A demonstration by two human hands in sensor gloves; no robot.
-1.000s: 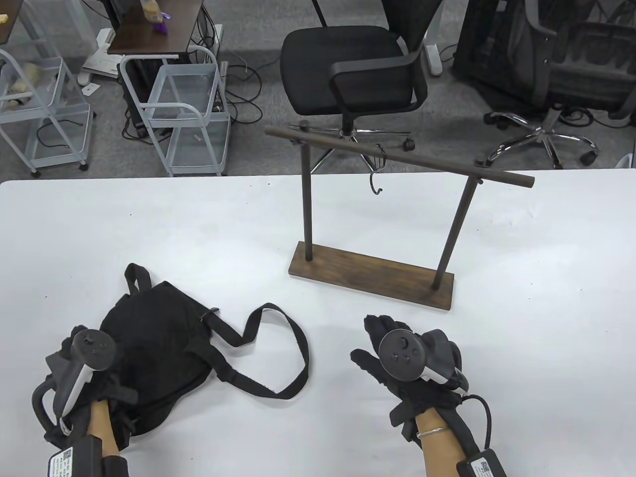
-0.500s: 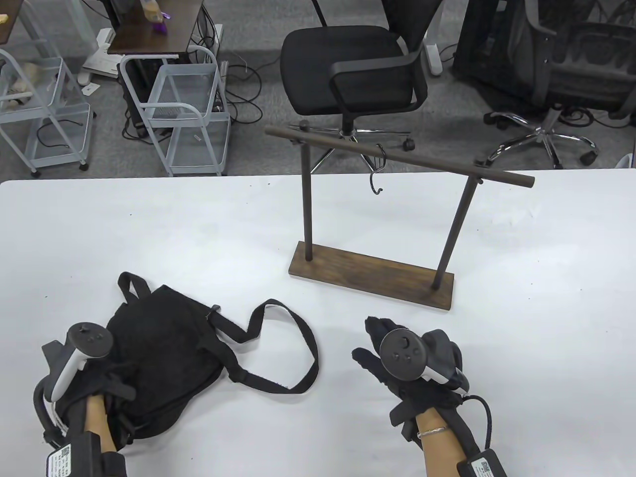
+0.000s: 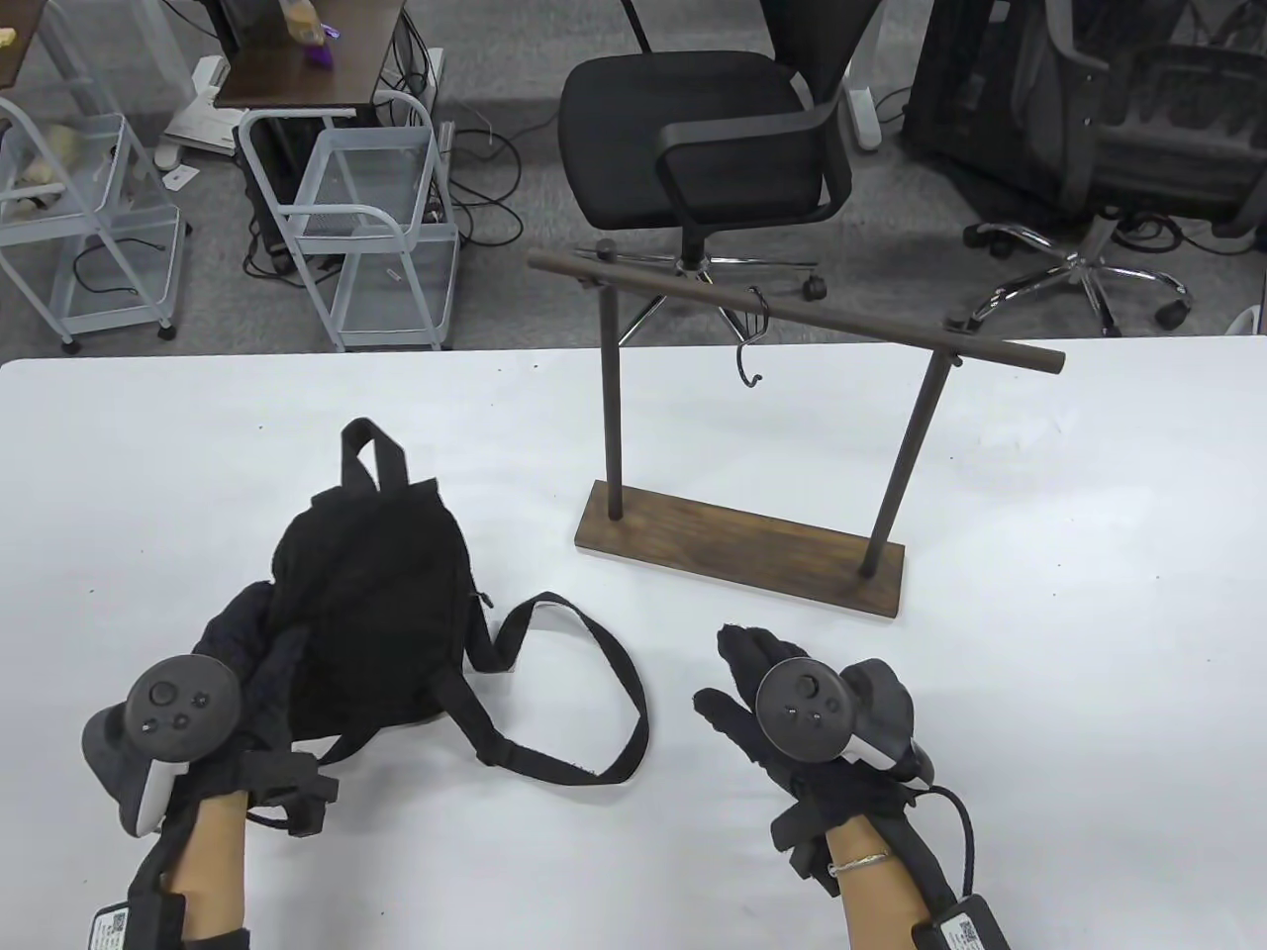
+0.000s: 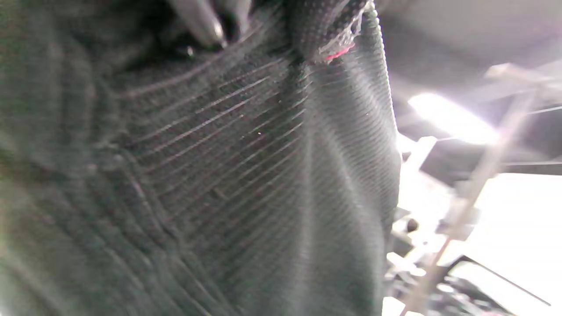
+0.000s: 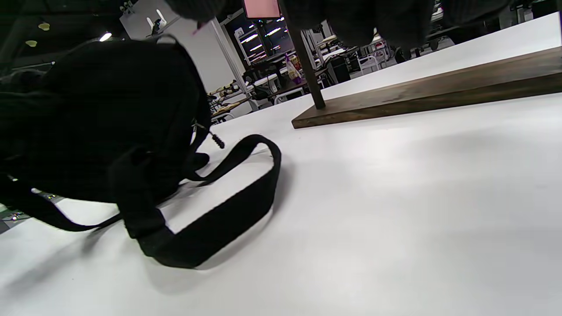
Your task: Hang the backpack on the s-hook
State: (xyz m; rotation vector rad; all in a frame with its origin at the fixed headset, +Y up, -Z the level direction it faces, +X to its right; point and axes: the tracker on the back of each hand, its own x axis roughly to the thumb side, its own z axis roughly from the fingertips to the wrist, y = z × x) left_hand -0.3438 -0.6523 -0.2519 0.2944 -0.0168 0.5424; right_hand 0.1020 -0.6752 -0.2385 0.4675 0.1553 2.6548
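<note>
Black backpack point(image 3: 371, 604) gripped in left hand point(image 3: 233, 658), strap trailing on white tabletop point(image 3: 1039, 712). Right hand point(image 3: 782, 708) released, fingers spread. S-hook point(image 3: 752, 341) bare.

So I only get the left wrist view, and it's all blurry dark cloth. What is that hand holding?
Observer: The left hand grips a small black backpack on the white table.
Operator: Is it on the hook yet?
Observer: No. The s-hook hangs bare from the rack's bar, apart from the backpack.
Operator: And the other hand?
Observer: The right hand holds nothing; it is near the loose shoulder strap.
</note>
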